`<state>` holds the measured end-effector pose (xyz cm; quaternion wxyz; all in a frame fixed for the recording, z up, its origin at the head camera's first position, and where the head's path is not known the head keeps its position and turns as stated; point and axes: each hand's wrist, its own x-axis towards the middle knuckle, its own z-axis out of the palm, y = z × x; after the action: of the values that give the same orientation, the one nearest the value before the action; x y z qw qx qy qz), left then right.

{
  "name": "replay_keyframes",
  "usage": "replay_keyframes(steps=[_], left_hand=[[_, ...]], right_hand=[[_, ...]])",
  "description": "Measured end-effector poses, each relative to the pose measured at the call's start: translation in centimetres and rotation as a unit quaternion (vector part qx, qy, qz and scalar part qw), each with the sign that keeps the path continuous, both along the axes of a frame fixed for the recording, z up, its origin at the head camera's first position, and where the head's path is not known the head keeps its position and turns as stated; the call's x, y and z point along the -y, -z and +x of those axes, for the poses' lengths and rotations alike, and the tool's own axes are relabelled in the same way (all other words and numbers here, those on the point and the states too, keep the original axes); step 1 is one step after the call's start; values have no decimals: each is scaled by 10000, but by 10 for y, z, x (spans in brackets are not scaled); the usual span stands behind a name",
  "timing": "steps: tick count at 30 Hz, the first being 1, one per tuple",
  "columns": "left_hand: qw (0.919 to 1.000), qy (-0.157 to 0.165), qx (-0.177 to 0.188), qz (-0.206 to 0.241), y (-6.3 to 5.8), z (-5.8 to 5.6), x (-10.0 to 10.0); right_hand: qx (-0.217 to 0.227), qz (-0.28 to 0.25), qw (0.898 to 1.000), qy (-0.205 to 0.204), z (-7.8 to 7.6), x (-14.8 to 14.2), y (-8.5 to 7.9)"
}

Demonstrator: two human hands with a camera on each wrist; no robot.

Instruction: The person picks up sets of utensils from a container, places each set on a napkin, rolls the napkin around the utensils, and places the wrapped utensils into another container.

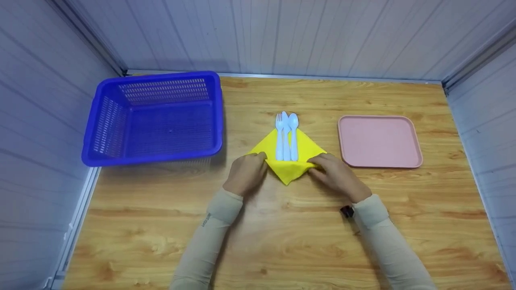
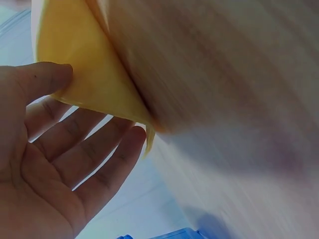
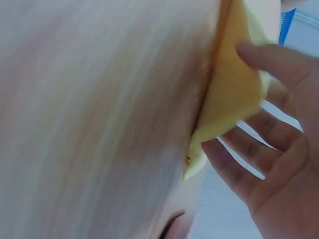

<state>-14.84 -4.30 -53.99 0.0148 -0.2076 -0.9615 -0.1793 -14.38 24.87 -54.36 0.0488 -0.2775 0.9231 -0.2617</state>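
A yellow cloth napkin [image 1: 307, 146] lies on the table like a diamond, its near part folded up into a flap. On it, side by side and pointing away, are a pale blue fork [image 1: 279, 139], knife [image 1: 286, 139] and spoon [image 1: 294, 139]; the flap hides their handle ends. My left hand [image 1: 248, 171] pinches the left end of the fold, thumb on one face and fingers behind, as the left wrist view shows. At the right end, my right hand [image 1: 334, 173] pinches the cloth the same way, its thumb [image 3: 256, 57] against the yellow fabric.
To the left stands a blue plastic basket [image 1: 219, 121] with slotted walls. A pink rectangular tray [image 1: 380, 141] lies to the right of the napkin. Pale panel walls [image 1: 282, 36] enclose the wooden table [image 1: 282, 241] at the back and sides.
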Motion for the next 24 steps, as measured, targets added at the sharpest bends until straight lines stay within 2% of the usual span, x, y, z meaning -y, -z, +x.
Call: replay_keyframes(steps=[4,8,16,24], left_hand=[[9995,-82,280,128,-2,-8,1],[9988,-194,410,181,-4,-18,2],[9986,-374,362,113,-2,-31,3],[9975,-612,351,7,3,-37,-2]], right_hand=[[-61,151,9995,258,-12,3,1],[-55,194,9989,415,-23,6,1],[436,358,9948,847,-39,11,4],[731,188,9910,1104,-45,11,7]])
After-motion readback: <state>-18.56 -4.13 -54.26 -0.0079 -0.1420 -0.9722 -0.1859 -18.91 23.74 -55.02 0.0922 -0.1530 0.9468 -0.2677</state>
